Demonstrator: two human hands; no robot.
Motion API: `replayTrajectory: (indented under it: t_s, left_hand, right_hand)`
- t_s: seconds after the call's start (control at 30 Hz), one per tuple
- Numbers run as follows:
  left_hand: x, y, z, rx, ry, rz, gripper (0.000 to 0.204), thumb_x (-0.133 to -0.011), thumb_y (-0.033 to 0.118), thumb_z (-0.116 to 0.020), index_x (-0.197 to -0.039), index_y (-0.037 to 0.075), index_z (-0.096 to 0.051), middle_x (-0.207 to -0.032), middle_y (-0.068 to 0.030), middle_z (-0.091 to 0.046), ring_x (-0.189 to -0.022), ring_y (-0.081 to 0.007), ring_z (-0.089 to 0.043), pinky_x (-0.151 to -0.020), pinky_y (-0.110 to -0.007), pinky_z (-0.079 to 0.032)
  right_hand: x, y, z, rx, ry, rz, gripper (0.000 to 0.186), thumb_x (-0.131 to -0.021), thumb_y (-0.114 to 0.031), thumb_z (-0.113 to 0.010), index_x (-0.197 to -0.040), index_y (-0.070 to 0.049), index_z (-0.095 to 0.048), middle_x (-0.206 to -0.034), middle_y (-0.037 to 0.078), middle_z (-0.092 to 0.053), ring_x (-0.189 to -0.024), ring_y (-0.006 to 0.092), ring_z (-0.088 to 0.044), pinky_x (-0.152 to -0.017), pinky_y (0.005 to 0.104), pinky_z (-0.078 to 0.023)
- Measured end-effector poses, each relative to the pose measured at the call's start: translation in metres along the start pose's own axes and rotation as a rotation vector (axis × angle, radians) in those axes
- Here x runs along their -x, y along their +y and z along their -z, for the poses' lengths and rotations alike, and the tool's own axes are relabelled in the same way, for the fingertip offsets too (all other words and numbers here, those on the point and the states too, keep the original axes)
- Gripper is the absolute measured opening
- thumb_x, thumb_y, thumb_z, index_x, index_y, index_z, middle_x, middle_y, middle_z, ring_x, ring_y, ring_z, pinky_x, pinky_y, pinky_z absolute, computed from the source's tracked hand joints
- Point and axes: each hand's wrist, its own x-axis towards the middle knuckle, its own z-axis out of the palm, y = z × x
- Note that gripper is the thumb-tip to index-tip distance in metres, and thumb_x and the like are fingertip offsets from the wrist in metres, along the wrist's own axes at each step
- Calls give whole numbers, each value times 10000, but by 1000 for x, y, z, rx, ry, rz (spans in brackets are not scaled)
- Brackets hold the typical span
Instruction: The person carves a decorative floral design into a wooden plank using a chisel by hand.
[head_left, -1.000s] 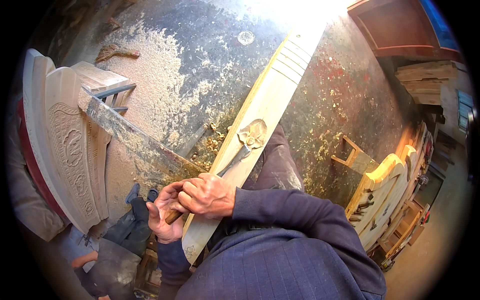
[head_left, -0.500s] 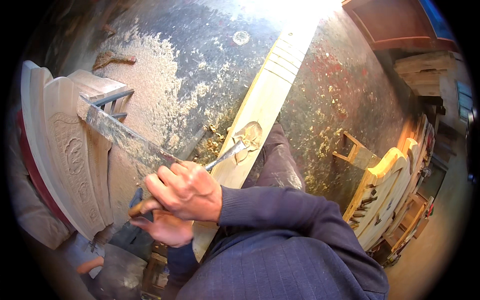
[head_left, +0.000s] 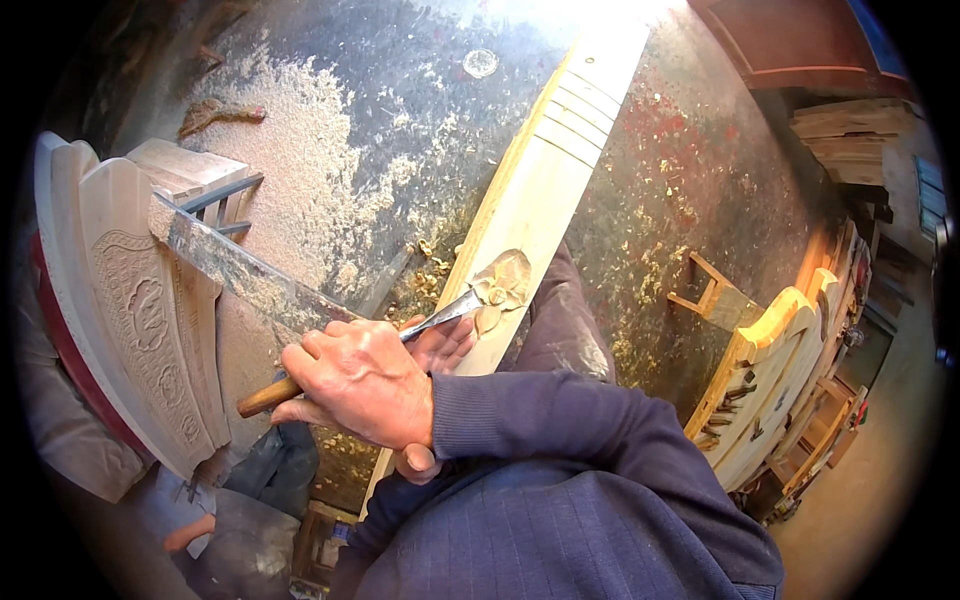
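Through the head view I saw the right hand [head_left: 362,385] clenched around a chisel [head_left: 440,318] that crossed the wooden board's [head_left: 535,200] left edge, its tip at a carved flower [head_left: 503,280]. The left hand [head_left: 446,345] sat beneath, partly hidden; I couldn't tell its grip.
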Motion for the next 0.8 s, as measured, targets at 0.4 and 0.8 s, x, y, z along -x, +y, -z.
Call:
replayTrajectory:
  t_s: [0.4,0.8]
  left_hand:
    - [-8,12,-11,32,-88,-45,1496,-549,768,-939,-1618,18,-207,-1590,-360,-380,-1518,-473,-418,-1319,-543,-311]
    - [-9,23,-22,10,21,47,1483,-546,717,-958,-1631,52,-195,-1610,-335,-363,-1533,-461,-407,-1325,-495,-322]
  right_hand:
    - [-5,14,-3,5,-2,-37,304,-973,-316,-732,-908,-52,-596,-793,132,-639,-735,345,-713,-627,477,-571]
    - [-7,20,-2,-43,7,-16,305,-978,-308,-739,-886,-58,-592,-759,130,-629,-709,359,-704,-623,482,-562]
